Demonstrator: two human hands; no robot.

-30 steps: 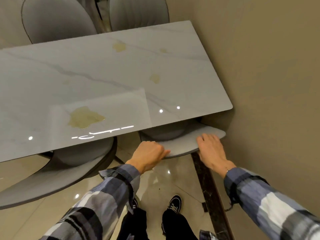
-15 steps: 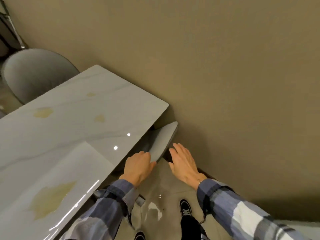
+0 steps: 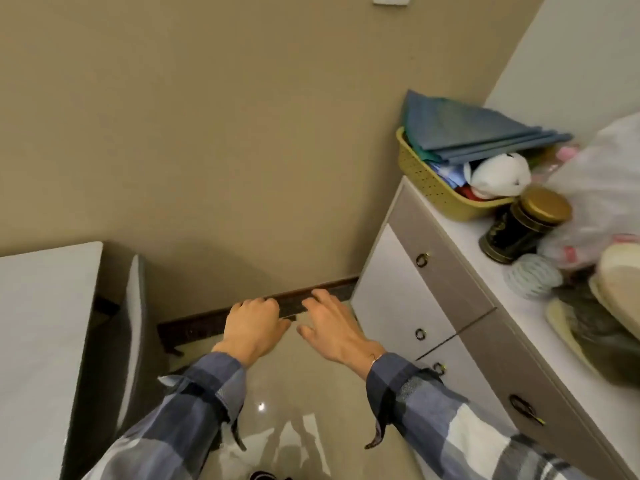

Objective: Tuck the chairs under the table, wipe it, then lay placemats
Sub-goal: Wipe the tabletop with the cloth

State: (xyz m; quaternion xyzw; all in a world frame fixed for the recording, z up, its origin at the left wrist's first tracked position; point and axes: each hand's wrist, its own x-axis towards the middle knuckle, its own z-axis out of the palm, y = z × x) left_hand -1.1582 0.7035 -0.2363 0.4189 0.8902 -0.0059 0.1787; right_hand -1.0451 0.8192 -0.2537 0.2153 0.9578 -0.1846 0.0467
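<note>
The white marble table fills the left edge of the head view. A grey chair stands tucked against its end, only the thin edge of its back showing. My left hand hangs in the air over the floor with fingers loosely curled, holding nothing. My right hand is beside it, fingers spread and relaxed, also free. Both hands are apart from the chair and the table. Folded blue cloths lie on top of a yellow basket on the cabinet at the right.
A white cabinet with ring-pull drawers stands at the right against the beige wall. On it sit a dark tin with a gold lid, a plastic bag, a white soft toy and other clutter. Glossy floor lies below.
Both hands have come off the chair back and now hang free. The view has swung right, away from the table, bringing the cabinet and basket into sight.
</note>
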